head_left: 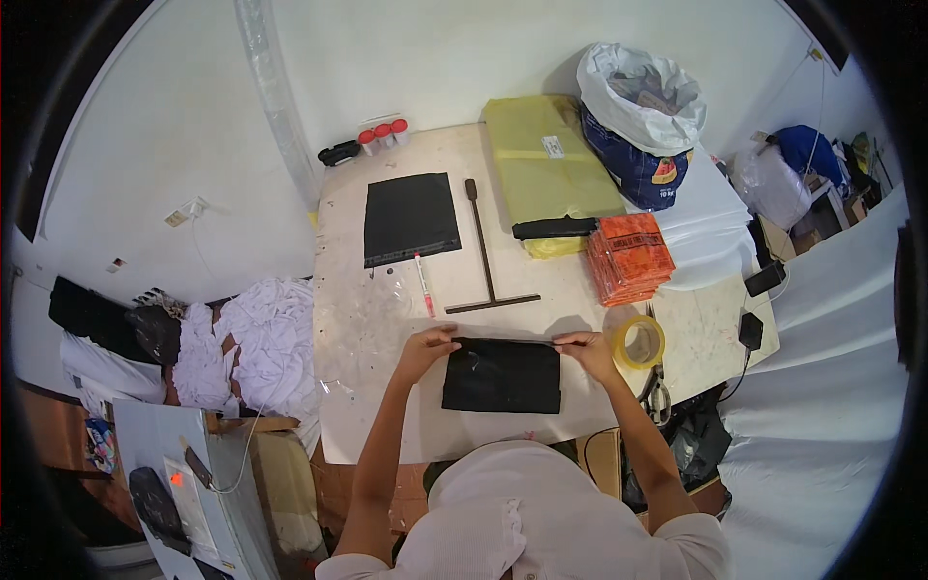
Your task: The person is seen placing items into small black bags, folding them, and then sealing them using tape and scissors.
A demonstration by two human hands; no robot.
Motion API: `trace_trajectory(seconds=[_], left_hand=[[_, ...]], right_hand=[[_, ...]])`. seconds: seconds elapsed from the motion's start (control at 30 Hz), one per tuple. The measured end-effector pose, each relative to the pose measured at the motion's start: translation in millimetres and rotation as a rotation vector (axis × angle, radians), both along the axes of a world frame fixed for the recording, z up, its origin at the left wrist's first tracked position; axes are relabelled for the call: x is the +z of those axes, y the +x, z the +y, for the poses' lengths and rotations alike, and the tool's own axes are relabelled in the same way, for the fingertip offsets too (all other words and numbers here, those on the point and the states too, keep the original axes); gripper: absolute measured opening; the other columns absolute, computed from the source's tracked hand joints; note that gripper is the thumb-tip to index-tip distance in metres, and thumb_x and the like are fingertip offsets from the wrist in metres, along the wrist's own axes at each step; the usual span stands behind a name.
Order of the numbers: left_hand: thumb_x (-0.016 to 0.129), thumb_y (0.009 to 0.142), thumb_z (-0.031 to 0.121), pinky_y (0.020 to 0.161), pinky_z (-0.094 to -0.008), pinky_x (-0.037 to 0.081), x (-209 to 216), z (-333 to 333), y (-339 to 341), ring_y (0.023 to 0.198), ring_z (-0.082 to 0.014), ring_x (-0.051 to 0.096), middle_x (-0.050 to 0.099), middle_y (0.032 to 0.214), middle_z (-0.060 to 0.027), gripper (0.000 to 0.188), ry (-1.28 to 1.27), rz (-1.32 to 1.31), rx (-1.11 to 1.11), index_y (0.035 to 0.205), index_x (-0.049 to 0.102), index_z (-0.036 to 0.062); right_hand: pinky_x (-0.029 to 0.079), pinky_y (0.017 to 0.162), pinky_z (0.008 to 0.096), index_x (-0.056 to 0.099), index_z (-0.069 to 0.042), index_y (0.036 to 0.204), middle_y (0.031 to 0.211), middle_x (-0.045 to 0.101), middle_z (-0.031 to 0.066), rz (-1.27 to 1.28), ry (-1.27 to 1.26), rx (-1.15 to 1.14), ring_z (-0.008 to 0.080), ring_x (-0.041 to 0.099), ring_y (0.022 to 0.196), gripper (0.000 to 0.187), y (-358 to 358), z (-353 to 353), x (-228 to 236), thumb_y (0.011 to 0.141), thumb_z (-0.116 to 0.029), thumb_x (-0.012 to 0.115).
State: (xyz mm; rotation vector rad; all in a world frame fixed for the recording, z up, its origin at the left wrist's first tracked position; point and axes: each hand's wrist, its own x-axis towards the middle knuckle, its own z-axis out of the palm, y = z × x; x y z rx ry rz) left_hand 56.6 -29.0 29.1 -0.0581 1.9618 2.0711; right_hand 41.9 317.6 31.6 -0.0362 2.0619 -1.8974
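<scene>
A black plastic bag (502, 378) lies flat on the table just in front of me. My left hand (429, 353) pinches its far left corner. With thumb and fingers together, my right hand (587, 352) holds its far right corner. Beyond it rests a T-shaped dark metal tool (482, 246), its crossbar toward me. A white and red marker pen (424, 286) lies to the left of that tool. Farther back on the left is another flat black plastic bag (412, 219). A roll of yellow tape (639, 342) sits right beside my right hand.
Scissors (658, 396) lie by the right edge. A stack of orange packets (629, 257), a dark rolled strip (556, 228), a yellow wrapped pack (541, 159) and a tall open sack (641, 126) stand at back right. Red-capped containers (384, 136) stand at the back left.
</scene>
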Motion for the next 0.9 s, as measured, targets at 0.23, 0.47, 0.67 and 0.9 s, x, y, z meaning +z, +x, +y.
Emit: trace_trajectory(seconds=[0.23,0.47,0.67,0.9], left_hand=[[0.062,0.073,-0.012,0.076,-0.0245,0.052,-5.2,-10.0,5.4,0.091,-0.0153,0.061,0.052,0.121,-0.0116,0.011,-0.14,0.149,-0.109,0.073,0.059,-0.0016],[0.066,0.07,-0.009,0.074,-0.0274,0.052,1.6,-16.7,0.3,0.085,-0.0171,0.064,0.053,0.118,-0.0122,0.014,-0.322,0.336,-0.246,0.076,0.059,0.001],[0.064,0.072,-0.005,0.077,-0.029,0.051,14.5,-12.7,2.8,0.093,-0.0233,0.063,0.046,0.131,-0.0132,0.012,-0.482,0.402,-0.278,0.08,0.058,0.002],[0.063,0.075,0.005,0.08,-0.032,0.05,30.8,-5.3,15.4,0.097,-0.0248,0.06,0.046,0.131,-0.0091,0.014,-0.864,0.516,-0.318,0.089,0.061,0.0065]], right_hand=[[0.05,0.076,0.0232,0.069,-0.003,0.09,0.096,0.067,0.0096,0.18,0.053,0.069,0.0132,0.063,0.085,0.019,11.4,1.5,-0.4,0.074,0.007,0.063],[0.052,0.073,0.0255,0.067,-0.004,0.086,0.096,0.066,0.0117,0.506,0.265,0.207,0.0194,0.065,0.085,0.016,16.0,2.0,11.1,0.073,0.005,0.064],[0.053,0.074,0.0263,0.067,-0.004,0.088,0.102,0.065,0.0098,0.699,0.418,0.268,0.0202,0.064,0.088,0.017,24.1,1.4,7.1,0.072,0.002,0.066],[0.053,0.077,0.0278,0.067,-0.006,0.09,0.105,0.064,0.0059,0.823,0.532,0.325,0.0194,0.064,0.09,0.015,27.8,2.2,3.7,0.075,-0.002,0.063]])
